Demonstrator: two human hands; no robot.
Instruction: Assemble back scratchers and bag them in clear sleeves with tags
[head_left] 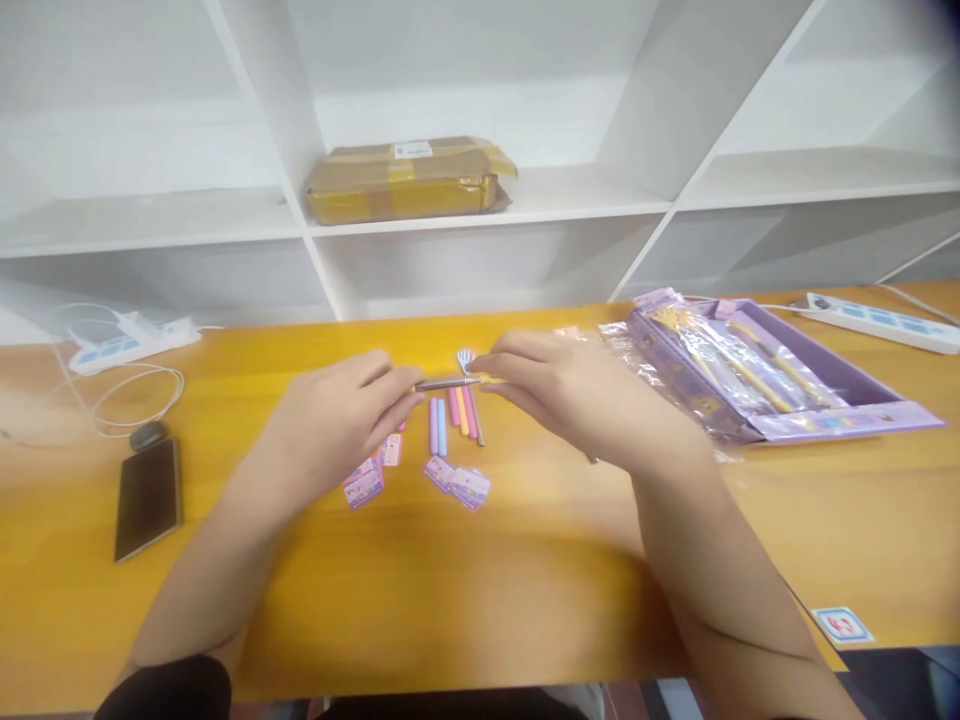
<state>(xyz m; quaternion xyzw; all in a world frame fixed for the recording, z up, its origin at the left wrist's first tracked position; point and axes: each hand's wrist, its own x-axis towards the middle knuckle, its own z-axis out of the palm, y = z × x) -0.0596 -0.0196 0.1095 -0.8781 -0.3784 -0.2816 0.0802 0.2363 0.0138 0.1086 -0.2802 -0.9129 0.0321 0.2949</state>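
My left hand (pixel 330 415) pinches one end of a thin silver rod (pixel 448 383), held level above the table. My right hand (pixel 581 395) grips its other, yellow end between thumb and fingers; the rod's exact kind does not show. Just beyond it lies a small blue-and-white striped fork-shaped head (pixel 466 357), partly hidden by my right fingers. Below the rod, several coloured sticks rest side by side, among them a purple stick (pixel 433 428) and a blue one (pixel 442 428). Nearer me are small printed purple cards (pixel 471 487), with more pink and purple cards (pixel 364 488) by my left hand.
On the right stands a purple open box (pixel 847 425) with plastic-wrapped yellow sticks. A phone (pixel 148 498) and a white power strip (pixel 135 342) with cables lie left. Another power strip (pixel 885 322) is far right. A taped carton (pixel 405 185) sits on the white shelf.
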